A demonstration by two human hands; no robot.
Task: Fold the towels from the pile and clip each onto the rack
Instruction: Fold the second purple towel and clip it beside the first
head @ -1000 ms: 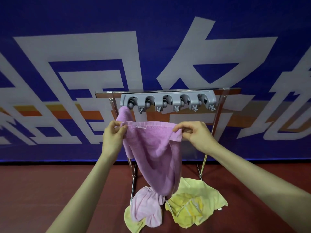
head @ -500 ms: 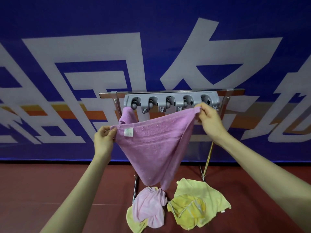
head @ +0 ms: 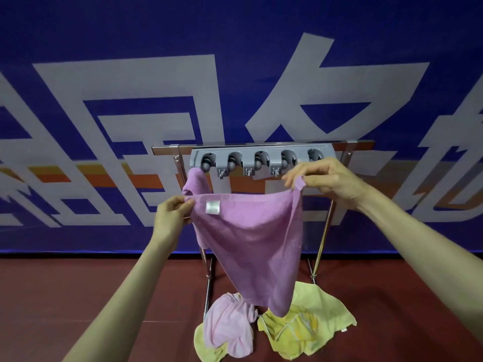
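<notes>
Left hand [head: 171, 218] and right hand [head: 328, 180] are each pinching a top corner of a purple towel [head: 251, 239], stretching it mid-frame in front of the rack [head: 261, 159]. Another purple towel [head: 194, 182] is hanging from the leftmost clip. Towel pile [head: 274, 327] is lying at lower centre on the red floor [head: 78, 296].

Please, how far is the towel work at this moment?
Done: one purple towel hangs from the leftmost clip of the grey plastic clip rack. In hand: left hand and right hand pinch the top corners of a second purple towel, not yet folded. Left: a crumpled pink towel and yellow towels on the floor.
</notes>
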